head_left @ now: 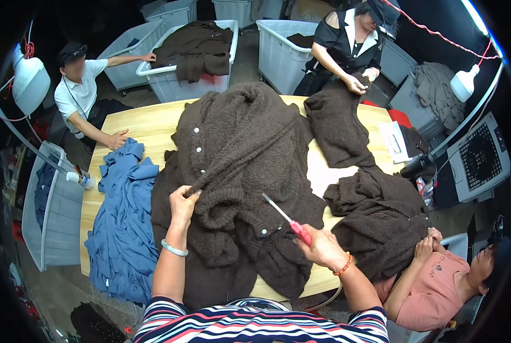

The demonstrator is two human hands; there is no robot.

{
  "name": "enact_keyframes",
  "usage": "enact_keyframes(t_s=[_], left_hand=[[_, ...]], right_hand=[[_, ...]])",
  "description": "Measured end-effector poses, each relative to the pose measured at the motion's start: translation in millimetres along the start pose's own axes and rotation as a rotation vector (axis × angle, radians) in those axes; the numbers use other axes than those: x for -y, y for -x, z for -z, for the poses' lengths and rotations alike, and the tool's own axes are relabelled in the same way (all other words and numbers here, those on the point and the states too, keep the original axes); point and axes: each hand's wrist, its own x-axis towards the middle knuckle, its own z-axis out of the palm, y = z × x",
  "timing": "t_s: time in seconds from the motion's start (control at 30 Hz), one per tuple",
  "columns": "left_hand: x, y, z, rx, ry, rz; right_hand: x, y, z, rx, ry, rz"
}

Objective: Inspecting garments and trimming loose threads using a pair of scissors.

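A large dark brown knit cardigan (250, 143) with shiny round buttons lies heaped over the middle of the table. My left hand (182, 203) is closed on its edge, pinching the knit below the row of buttons. In my right hand (323, 247) is a red-handled tool with a slim metal shaft (290, 219), much like a screwdriver. Its shaft points up and left over the brown knit, near a button (264, 231). Whether the tip touches the fabric I cannot tell. More brown knitwear (215, 286) is bunched beneath and nearer to me.
Blue garments (124, 228) are piled on the table's (147, 117) left. On the right lies another brown knit heap (375, 211), beside a seated person in pink. A person in black handles brown knit (341, 126) at the far side; another reaches in from the left. Bins (284, 54) stand around.
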Motion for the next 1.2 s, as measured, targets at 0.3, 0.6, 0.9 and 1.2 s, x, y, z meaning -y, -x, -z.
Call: enact_keyframes(t_s=[0.3,0.6,0.9,1.2], left_hand=[[-178.8,119.9,-29.8,0.322,0.088,-1.201],[-208.0,201.5,-102.8,1.413,0.360,-1.153],[-212.3,210.2,-243.1,1.133,0.153,-1.264],[-117.7,250.6,-420.2,1.050,0.027,-0.929]], right_hand=[[36.3,-13.4,-25.8,0.306,0.147,0.218],[-90.6,13.0,5.4,-0.504,-0.358,0.459],[-339.3,56.5,3.3,-0.963,-0.456,0.069],[-397.5,102.4,-39.6,-0.904,-1.270,-0.253]])
